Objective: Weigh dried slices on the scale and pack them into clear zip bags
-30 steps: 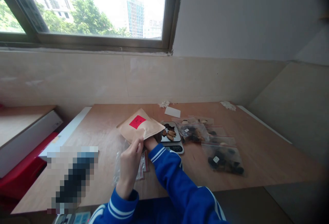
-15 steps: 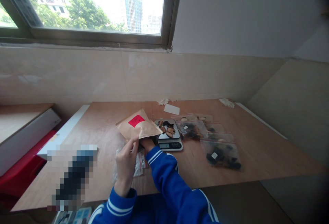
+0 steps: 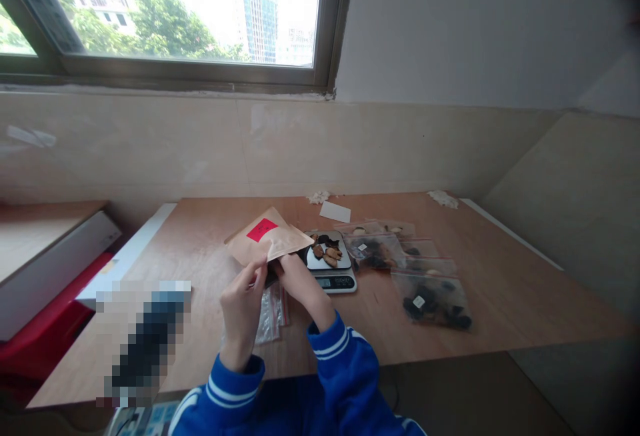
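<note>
My left hand (image 3: 245, 309) pinches the near edge of a brown kraft paper bag (image 3: 287, 241) with a red label, which is tilted above the table. At the bag's near side is my right hand (image 3: 294, 276), its fingertips hidden under the paper edge, so I cannot make out what they hold. Just right of the bag stands a white digital kitchen scale (image 3: 345, 283). On its plate lie several dried brown slices (image 3: 331, 257) and dark pieces. Clear zip bags (image 3: 270, 319) lie flat beneath my hands.
Several filled zip bags (image 3: 437, 299) with dark dried pieces and small white labels lie right of the scale. A white card (image 3: 335, 212) and crumpled white scraps (image 3: 319, 197) lie near the wall. A blurred-out item (image 3: 150, 336) is at the left.
My right hand has drawn back from deeper under the bag; more of its back and wrist now shows. The paper bag has shifted slightly left and up, still in my left hand.
</note>
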`<state>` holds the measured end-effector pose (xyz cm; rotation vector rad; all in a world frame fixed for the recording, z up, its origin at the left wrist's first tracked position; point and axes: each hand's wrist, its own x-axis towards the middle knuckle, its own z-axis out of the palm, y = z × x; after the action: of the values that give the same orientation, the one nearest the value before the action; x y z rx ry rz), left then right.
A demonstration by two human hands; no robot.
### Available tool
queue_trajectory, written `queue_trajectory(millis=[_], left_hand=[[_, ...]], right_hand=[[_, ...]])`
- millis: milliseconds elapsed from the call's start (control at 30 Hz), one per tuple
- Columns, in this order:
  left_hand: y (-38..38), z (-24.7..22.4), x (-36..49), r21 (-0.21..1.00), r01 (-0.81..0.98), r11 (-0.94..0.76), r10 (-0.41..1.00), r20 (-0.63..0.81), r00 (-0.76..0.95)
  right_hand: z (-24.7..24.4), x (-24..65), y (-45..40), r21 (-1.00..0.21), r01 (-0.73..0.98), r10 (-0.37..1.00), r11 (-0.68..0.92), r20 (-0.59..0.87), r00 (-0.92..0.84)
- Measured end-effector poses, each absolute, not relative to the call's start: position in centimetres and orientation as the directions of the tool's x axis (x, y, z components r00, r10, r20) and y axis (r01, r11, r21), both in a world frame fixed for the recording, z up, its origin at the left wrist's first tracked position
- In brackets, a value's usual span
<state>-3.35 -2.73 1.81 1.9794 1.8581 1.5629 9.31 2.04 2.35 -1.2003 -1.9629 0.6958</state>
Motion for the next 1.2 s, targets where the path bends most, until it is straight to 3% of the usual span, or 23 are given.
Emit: queue_trajectory(millis=[267, 500, 600, 733, 1000, 1200], left_hand=[[-1.4, 2.8, -3.8, 0.591, 0.758, -0.276, 0.787, 0.591, -0.175], [-0.5, 3.9, -3.5, 0.600, 0.766, -0.232, 0.814, 0.550, -0.185], [0.3, 4.9, -4.1, 0.592, 0.779, -0.208, 0.808, 0.553, -0.204], [1.1, 5.9, -5.0, 0.618, 0.757, -0.211, 0.796, 0.558, -0.233], [1.2, 6.2, -5.1, 0.644, 0.735, -0.210, 0.797, 0.548, -0.253], [1.1, 6.4, -5.3, 0.644, 0.739, -0.197, 0.787, 0.553, -0.273]], right_hand=[[1.5, 11.2, 1.1, -0.735, 0.466, 0.870, 0.492, 0.428, -0.244], [1.2, 11.5, 0.5, -0.736, 0.329, 0.791, 0.591, 0.608, -0.060], [0.5, 13.0, 0.2, -0.717, 0.346, 0.733, 0.605, 0.671, 0.109], [-2.2, 15.3, 1.7, -0.785, 0.392, 0.745, 0.480, 0.601, 0.291], [-4.7, 16.1, 4.1, -0.725, 0.593, 0.837, 0.350, 0.526, 0.149], [-4.9, 19.1, 3.4, -0.776, 0.550, 0.798, 0.308, 0.525, 0.294]])
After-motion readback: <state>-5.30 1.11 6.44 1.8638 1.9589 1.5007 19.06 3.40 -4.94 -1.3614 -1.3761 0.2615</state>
